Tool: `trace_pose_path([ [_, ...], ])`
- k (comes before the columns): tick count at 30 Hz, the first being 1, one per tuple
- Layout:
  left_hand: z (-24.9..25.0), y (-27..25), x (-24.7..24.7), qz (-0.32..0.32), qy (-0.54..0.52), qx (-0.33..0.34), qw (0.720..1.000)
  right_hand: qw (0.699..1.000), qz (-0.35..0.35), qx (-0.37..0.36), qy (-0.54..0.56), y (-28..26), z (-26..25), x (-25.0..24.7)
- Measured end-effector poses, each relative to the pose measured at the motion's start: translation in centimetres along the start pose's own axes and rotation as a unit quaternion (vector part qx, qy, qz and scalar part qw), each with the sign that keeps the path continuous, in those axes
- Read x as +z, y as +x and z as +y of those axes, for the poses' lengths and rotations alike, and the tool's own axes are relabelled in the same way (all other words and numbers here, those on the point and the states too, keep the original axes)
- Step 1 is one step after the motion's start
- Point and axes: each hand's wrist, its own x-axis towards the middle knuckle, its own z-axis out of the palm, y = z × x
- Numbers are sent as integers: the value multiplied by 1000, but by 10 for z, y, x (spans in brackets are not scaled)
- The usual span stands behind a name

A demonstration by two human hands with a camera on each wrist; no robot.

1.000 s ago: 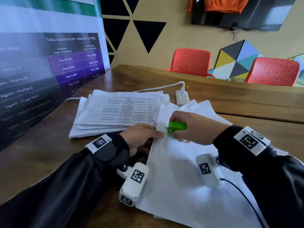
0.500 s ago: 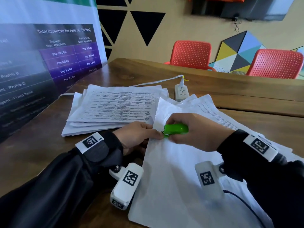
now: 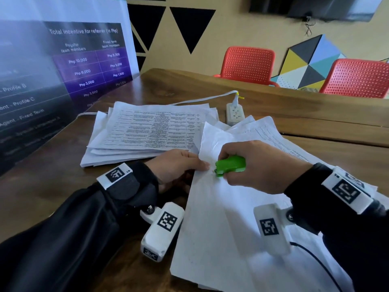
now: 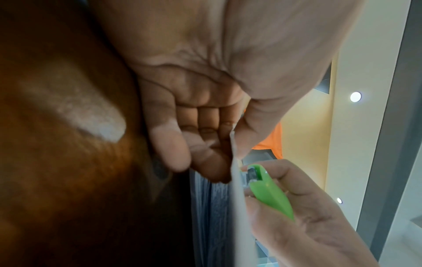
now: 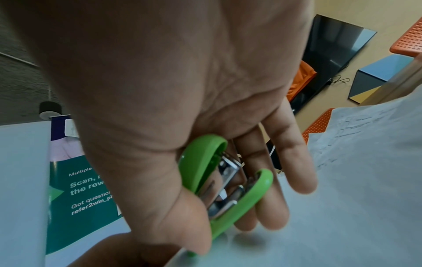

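Green staple remover (image 3: 230, 166): gripped in the curled fingers of the right hand (image 3: 263, 165), claws at the left edge of the paper sheaf (image 3: 227, 228). The left hand (image 3: 174, 167) pinches that edge. Step judged in hand: extracting a staple. Next move: seat the claws under the staple, squeeze, keep the sheets pinned. Left of the sheaf, a printed stack (image 3: 147, 131) lies loose on the table (image 3: 52, 186).

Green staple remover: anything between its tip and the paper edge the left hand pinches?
Nothing visible. The green staple remover in the right hand sits right at the paper edge, beside the thumb of the left hand.
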Motion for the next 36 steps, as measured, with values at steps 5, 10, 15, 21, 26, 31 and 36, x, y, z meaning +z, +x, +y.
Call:
trace_pose_path([
  [5, -1, -2, 0, 3, -14, 3, 1000, 1000, 0, -11, -9, 1, -2, 0],
  [10, -4, 1, 0, 11, -29, 17, 999, 999, -6, -18, -37, 4, -4, -1],
  [15, -3, 0, -2, 7, -53, 20, 998, 999, -52, -1, -3, 14, -3, 0],
  [21, -2, 4, -4, 22, -52, 15, 998, 997, -28, -8, -72, 16, -5, -9],
  [26, -5, 9, -4, 21, -49, 29, 998, 997, -22, -21, -73, 14, -8, -10],
  [31, -8, 11, -1, 21, -63, 53, 996, 993, -18, -34, -112, 11, -13, -8],
  [36, -10, 11, 0, 15, -74, 59, 995, 996, -46, -14, -77, 13, -11, -7],
])
